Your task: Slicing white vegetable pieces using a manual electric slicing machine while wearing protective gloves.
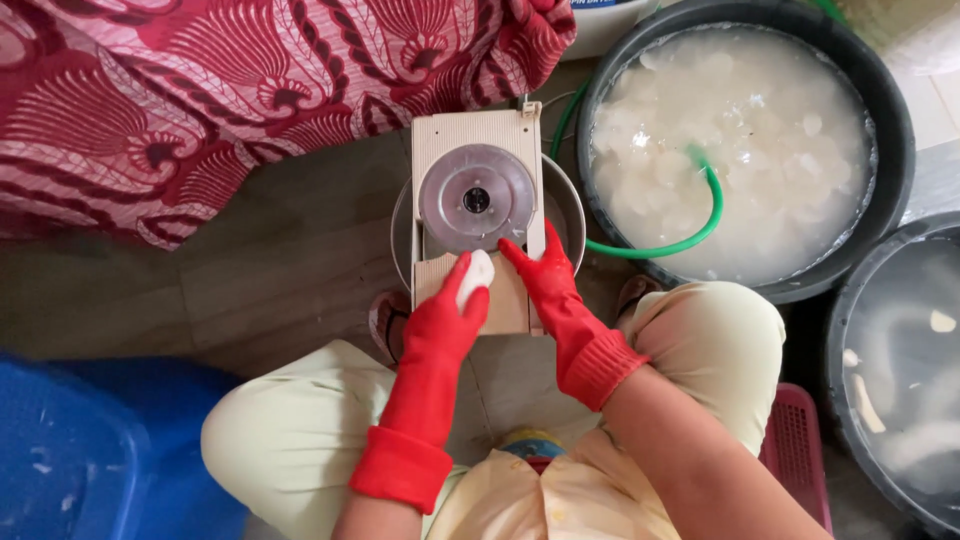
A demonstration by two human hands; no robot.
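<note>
Fingers of the left hand [445, 315], in a red rubber glove, curl around a white chunk [476, 277] pressed onto the beige slicer board [478, 200] just below its round blade disc [477, 197]. The right hand [545, 280] lies with fingers narrow along the board's right edge, holding nothing else. Wet gloves may slip, I judge, carrying fingertips into the disc or tipping the board off the metal bowl [570, 205].
</note>
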